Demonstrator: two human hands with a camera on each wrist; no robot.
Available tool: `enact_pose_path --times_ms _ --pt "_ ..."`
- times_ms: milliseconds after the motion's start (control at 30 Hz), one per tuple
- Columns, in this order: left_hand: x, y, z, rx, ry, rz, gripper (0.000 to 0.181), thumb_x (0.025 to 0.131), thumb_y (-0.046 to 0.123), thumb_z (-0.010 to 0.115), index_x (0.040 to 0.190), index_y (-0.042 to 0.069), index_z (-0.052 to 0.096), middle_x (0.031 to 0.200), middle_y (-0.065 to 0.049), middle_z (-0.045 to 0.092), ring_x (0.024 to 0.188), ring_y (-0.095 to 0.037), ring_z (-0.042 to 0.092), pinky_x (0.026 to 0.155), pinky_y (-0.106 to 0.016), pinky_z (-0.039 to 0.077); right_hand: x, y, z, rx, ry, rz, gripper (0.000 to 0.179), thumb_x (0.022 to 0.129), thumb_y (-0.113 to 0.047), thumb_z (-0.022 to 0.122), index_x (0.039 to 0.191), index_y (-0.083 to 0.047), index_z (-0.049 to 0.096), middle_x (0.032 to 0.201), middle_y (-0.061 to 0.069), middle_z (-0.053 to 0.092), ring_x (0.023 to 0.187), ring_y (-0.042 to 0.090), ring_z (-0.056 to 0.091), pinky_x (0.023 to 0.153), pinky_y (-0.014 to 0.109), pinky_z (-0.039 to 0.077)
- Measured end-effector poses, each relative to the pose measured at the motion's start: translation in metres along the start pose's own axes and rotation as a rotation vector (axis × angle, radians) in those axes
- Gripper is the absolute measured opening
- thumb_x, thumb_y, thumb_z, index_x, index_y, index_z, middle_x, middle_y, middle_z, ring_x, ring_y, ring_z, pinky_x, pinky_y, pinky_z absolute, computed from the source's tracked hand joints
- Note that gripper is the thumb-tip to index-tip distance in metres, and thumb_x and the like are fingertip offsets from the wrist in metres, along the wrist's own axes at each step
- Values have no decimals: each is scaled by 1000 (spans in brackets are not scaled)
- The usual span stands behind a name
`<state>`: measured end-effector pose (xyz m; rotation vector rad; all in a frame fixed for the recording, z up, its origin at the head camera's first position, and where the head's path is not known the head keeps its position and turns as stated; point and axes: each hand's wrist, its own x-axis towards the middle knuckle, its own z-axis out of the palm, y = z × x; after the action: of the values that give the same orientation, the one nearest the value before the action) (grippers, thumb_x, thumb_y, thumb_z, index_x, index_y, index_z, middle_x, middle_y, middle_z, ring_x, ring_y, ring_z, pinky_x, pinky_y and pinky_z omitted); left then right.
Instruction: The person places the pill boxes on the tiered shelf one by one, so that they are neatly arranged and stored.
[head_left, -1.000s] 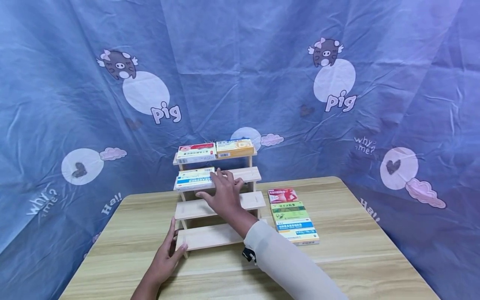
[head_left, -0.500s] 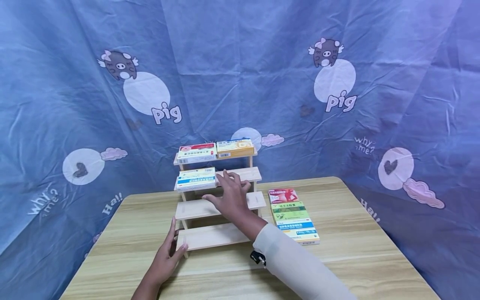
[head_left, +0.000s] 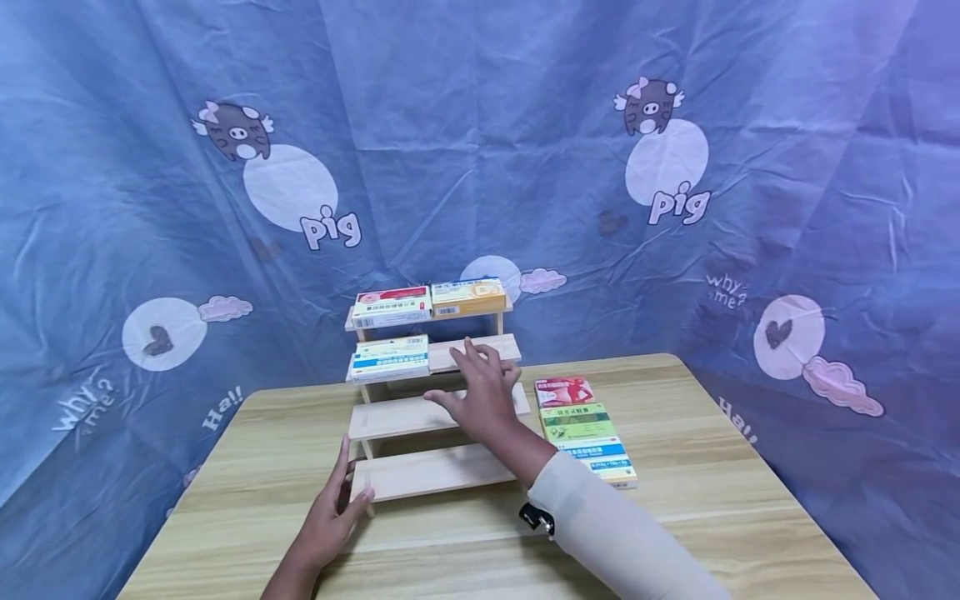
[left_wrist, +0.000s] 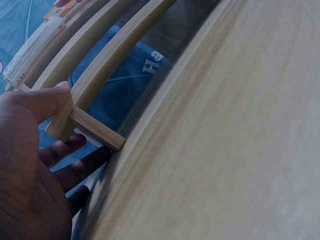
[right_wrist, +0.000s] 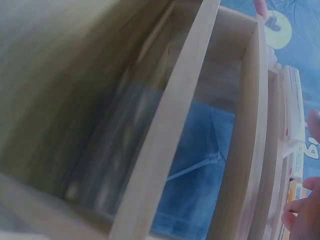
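Observation:
A stepped wooden display shelf (head_left: pixel 427 473) stands on the table. At its lower left end my left hand (head_left: pixel 327 518) holds the bottom tier; in the left wrist view the thumb (left_wrist: pixel 47 102) lies on the board end and the fingers reach behind the upright. My right hand (head_left: pixel 486 398), fingers spread and holding nothing, hovers over the right half of the second tier from the top. Left of it on that tier lies a white-and-blue medicine box (head_left: pixel 390 360). On the top tier sit a red-and-white medicine box (head_left: pixel 392 307) and an orange-and-white one (head_left: pixel 468 297).
To the right of the shelf, several medicine boxes lie in a column on the wooden table (head_left: pixel 712 500): a red one (head_left: pixel 564 390), a green one (head_left: pixel 576 423) and white-and-blue below, partly behind the right arm. A blue patterned curtain (head_left: pixel 480 125) hangs behind.
My right hand has moved right, away from the white-and-blue medicine box, which stays on the second tier. The left hand keeps its place on the shelf.

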<state>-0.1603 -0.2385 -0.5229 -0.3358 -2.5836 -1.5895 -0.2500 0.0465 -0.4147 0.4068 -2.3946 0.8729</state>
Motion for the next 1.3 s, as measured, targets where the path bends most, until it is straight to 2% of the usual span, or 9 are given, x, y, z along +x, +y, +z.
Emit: enact_pose_path --times_ms 167,400,633,933,1033,1300 --pt "-1 -2 1 -12 6 19 92 112 18 64 178 23 0 165 -37 43 147 -50 52 106 -8 42 -3 9 -5 -8 14 11 85 81 -56 93 150 -13 67 165 16 56 148 38 51 109 70 28" --pt "1 -2 0 9 0 -16 93 112 23 65 177 27 -1 167 -36 41 150 -51 51 108 -9 40 -7 22 -19 -17 24 32 87 80 -57 94 151 -14 67 165 17 56 147 37 51 107 66 31" --pt "2 -2 0 25 6 -16 93 112 24 66 178 27 0 167 -36 42 150 -51 52 109 -9 38 -14 35 -36 -2 6 56 86 81 -56 93 150 -14 67 165 18 56 150 39 49 111 76 27" --pt "2 -1 0 11 4 -10 93 111 22 65 178 26 0 167 -38 40 149 -53 52 108 -9 39 -29 55 -54 38 10 114 79 80 -48 97 146 -14 70 166 16 55 150 39 48 114 87 17" --pt "1 -3 0 7 0 -9 93 112 21 65 178 25 0 166 -38 41 149 -52 52 107 -9 41 -35 61 -60 54 6 120 79 79 -46 98 146 -14 70 167 15 53 150 39 48 115 87 13" --pt "0 -2 0 -10 -1 -6 93 111 20 65 178 21 0 165 -36 43 146 -49 56 105 -11 44 -47 77 -74 71 -6 145 82 81 -42 97 150 -10 67 169 18 49 150 44 45 104 73 16"
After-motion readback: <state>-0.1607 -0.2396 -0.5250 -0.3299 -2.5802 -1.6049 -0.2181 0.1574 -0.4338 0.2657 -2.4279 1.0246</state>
